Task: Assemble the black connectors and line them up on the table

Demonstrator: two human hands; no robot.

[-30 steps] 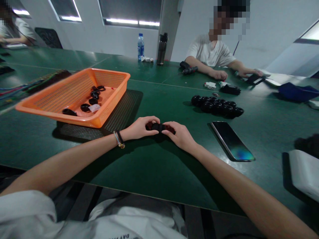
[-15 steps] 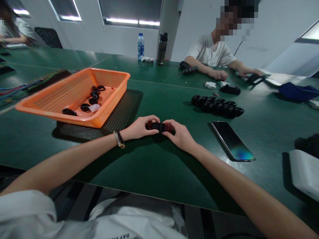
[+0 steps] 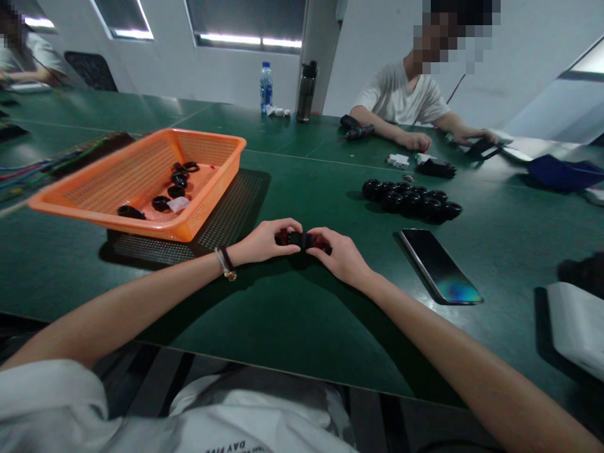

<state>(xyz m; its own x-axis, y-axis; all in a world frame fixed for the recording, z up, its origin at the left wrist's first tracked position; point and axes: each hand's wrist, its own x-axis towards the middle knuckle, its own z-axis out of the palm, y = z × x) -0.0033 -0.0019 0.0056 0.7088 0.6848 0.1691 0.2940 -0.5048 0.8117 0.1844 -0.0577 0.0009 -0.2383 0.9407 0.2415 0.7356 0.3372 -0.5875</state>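
Between both hands, just above the green table, is a small black cylindrical part. My left hand grips its left end, thumb below and fingers above. On its other end, my right hand is closed in the same way. The fingers cover much of the part, so its exact kind cannot be made out. To the right, beyond my right hand, several shiny black round parts stand in a tight cluster. An orange plastic basket at the left holds several black rings and a small pale scrap.
A phone lies right of my right forearm, with a white box-shaped object farther right. Across the table a co-worker handles a dark part. A water bottle and a dark flask stand at the back.
Both hands keep their hold on the black part, with hardly any movement. The co-worker across the table has shifted slightly to the right.
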